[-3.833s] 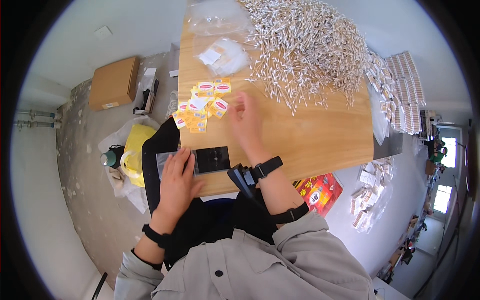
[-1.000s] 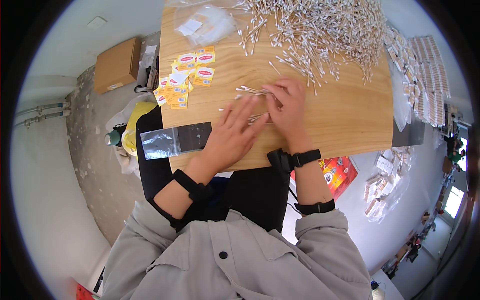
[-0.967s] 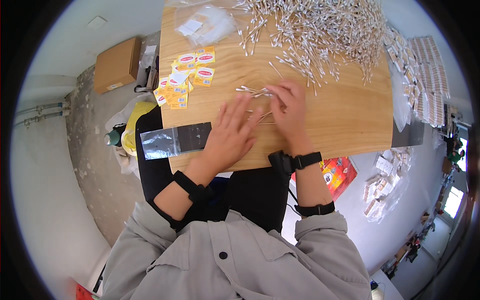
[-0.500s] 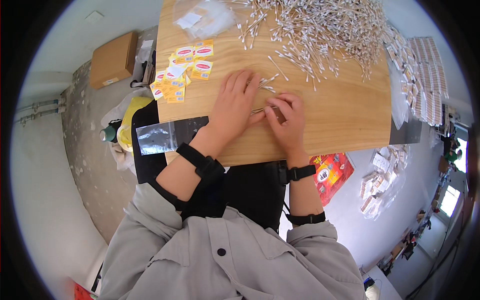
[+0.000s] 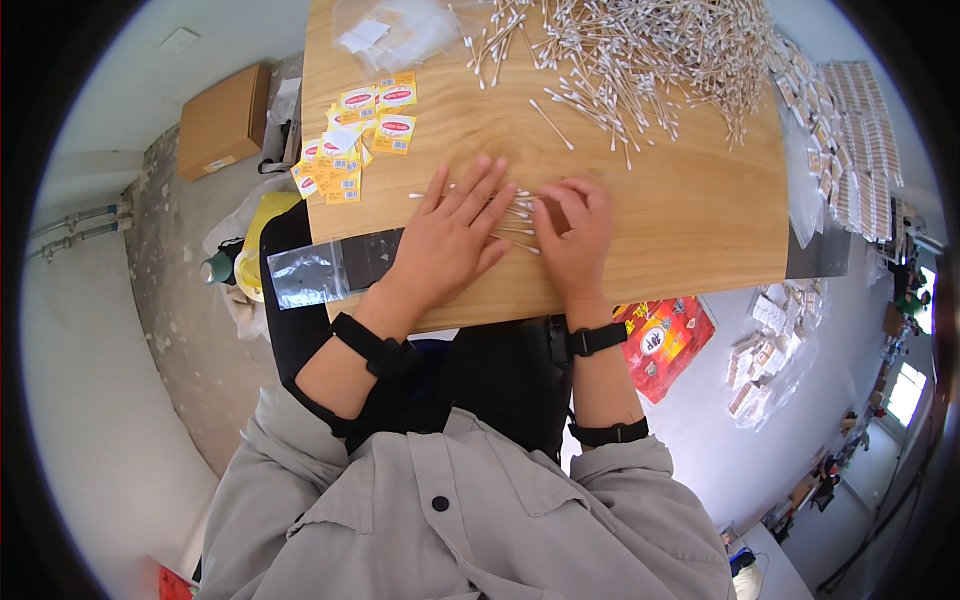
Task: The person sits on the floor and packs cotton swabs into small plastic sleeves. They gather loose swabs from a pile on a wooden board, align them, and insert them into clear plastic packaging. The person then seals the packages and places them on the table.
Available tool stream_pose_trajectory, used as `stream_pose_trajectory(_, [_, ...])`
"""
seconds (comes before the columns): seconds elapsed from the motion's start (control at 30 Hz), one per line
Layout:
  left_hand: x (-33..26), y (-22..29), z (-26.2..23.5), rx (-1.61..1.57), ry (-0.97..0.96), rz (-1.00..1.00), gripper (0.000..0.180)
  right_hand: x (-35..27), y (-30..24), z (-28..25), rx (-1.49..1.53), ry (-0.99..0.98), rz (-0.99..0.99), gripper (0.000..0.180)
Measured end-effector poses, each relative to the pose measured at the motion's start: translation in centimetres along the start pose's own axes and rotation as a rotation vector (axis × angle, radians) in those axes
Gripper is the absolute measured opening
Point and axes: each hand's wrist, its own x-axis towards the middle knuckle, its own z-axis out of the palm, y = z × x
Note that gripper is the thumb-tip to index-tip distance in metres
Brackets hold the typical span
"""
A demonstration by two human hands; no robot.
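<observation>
Under and beside my left hand (image 5: 443,245) lies a small group of cotton swabs (image 5: 517,231), spread flat on the wooden table (image 5: 690,220). That hand presses down palm first, its fingers stretched out and apart, covering the middle of the sticks. White tips show between its fingers and my right hand (image 5: 582,235). The right hand rests on its side at the swabs' right ends, fingers curled, with a gap between thumb and fingers. A single loose swab (image 5: 551,124) lies just beyond the hands.
A big heap of cotton swabs (image 5: 650,60) covers the far right of the table. Yellow-and-white labels (image 5: 345,165) lie at the left, with clear plastic bags (image 5: 405,35) behind them. Another clear bag (image 5: 308,276) sits at the near left edge. Packed swabs (image 5: 850,150) are stacked beyond the right edge.
My left hand has flattened and spread its fingers over the swabs. The swabs, bunched between both hands before, now lie fanned out. My right hand has barely moved.
</observation>
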Motion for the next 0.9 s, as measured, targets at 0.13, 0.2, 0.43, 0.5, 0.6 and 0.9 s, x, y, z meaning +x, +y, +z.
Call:
stream_pose_trajectory(0.13, [-0.3, 0.5, -0.3, 0.038, -0.036, -0.031, 0.092, -0.3, 0.4, 0.1, 0.005, -0.037, -0.054, 0.014])
stream_pose_trajectory(0.2, [-0.4, 0.8, -0.2, 0.048, -0.033, -0.056, 0.098, -0.2, 0.2, 0.0, 0.039, -0.049, -0.083, 0.014])
stream_pose_trajectory(0.43, [-1.1, 1.3, -0.1, 0.102, -0.045, -0.094, 0.097, -0.7, -1.2, -0.4, 0.032, -0.126, -0.181, 0.015])
stream_pose_trajectory(0.5, [-1.7, 1.5, -0.3, 0.081, -0.060, -0.100, 0.094, -1.3, -1.3, -0.3, 0.040, -0.142, -0.168, 0.017])
stream_pose_trajectory(0.6, [-2.5, 1.7, -0.8, 0.035, -0.071, -0.108, 0.091, -1.8, -1.2, 0.2, 0.126, -0.068, -0.036, 0.020])
stream_pose_trajectory(0.9, [-3.7, 1.7, -1.2, 0.016, -0.099, -0.105, 0.090, -1.1, -1.4, 0.1, 0.012, -0.143, -0.034, 0.018])
